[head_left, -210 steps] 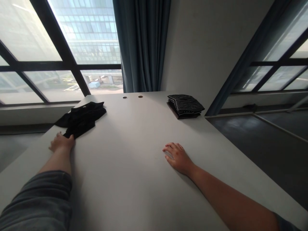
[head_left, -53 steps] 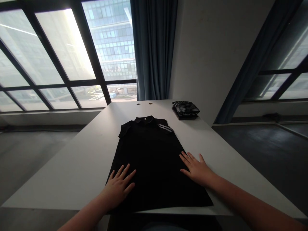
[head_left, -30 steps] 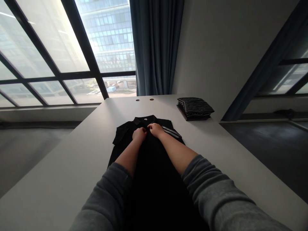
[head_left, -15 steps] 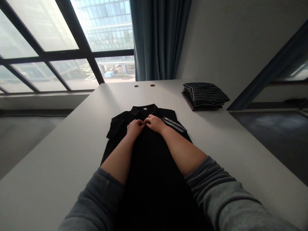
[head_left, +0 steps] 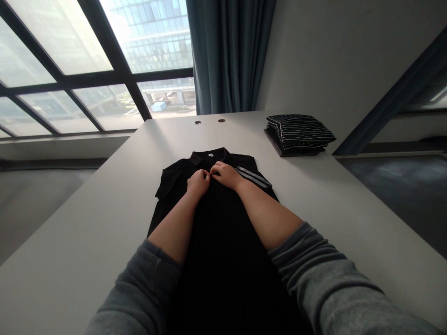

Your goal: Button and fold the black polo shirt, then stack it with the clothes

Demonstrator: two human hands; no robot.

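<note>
The left hand (head_left: 198, 182) and right hand (head_left: 223, 175) are meeting on the black polo shirt (head_left: 216, 274), fingers (head_left: 208, 175) pressed together, any pinch unclear; a slip could rumple it.

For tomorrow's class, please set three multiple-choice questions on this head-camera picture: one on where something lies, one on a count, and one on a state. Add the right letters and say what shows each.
1. Where does the folded striped garment lie?
A. On the floor
B. At the far end of the white table, right of the black polo shirt
C. Under the shirt

2. How many round holes show near the table's far edge?
A. Two
B. Three
C. Four

3. How does the shirt lie?
A. Crumpled in a heap
B. Held up in the air
C. Spread flat, collar pointing away from the person

Answers:
1. B: the stack sits beyond and right of the shirt.
2. A: just two holes show, side by side.
3. C: it lies spread out, with the left hand and right hand just below the collar.
</note>
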